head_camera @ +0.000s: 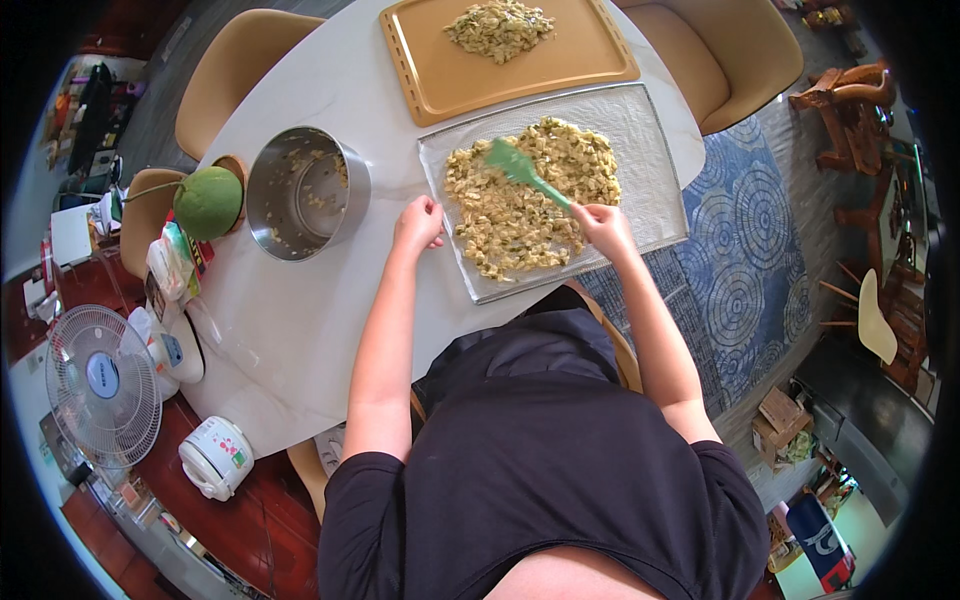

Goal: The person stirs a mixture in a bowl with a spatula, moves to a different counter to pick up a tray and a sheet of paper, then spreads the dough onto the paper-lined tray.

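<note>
My right hand (604,228) grips the handle of a green spatula (514,163). The spatula's head rests on a spread layer of chopped, pale yellow-green food pieces (517,225). This layer lies on a rectangular mesh tray with a light liner (651,180). My left hand (419,223) is beside the tray's left edge, fingers curled, with nothing visible in it; whether it touches the edge I cannot tell. Beyond the mesh tray sits a gold baking tray (450,82) bearing a heap of similar pieces (501,30). A steel pot (352,195) with bits stuck inside stands to the left.
Left of the pot, a green round fruit (208,202) sits by a wooden item, near plastic bags (169,266). A fan (103,382) and a white rice cooker (217,459) are at lower left. Chairs (244,67) surround the white marbled table (300,330).
</note>
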The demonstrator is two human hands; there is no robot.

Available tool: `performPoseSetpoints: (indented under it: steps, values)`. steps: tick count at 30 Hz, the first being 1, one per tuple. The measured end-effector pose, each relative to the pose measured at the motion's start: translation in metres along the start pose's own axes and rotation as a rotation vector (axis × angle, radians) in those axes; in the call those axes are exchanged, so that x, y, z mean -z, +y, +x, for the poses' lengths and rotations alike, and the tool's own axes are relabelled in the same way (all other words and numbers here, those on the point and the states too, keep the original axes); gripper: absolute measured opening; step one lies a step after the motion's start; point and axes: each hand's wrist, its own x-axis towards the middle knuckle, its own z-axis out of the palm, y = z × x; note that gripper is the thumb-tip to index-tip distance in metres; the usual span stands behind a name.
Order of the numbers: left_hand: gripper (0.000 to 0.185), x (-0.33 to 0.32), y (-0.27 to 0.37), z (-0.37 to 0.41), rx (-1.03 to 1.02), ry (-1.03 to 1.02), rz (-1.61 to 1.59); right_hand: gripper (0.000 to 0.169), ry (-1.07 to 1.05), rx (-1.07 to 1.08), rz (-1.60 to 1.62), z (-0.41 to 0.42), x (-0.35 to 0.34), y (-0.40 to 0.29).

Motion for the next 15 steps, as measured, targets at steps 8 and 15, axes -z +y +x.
performPoseSetpoints:
  steps: [8,15]
  values:
    - [0.022,0.0,-0.011,0.007,0.008,-0.03,-0.047,0.04,-0.107,-0.081,0.218,-0.019,0.012,-0.003]
    - [0.021,0.002,0.004,-0.004,0.027,-0.013,-0.017,0.04,-0.021,-0.065,0.176,0.016,-0.014,0.009]
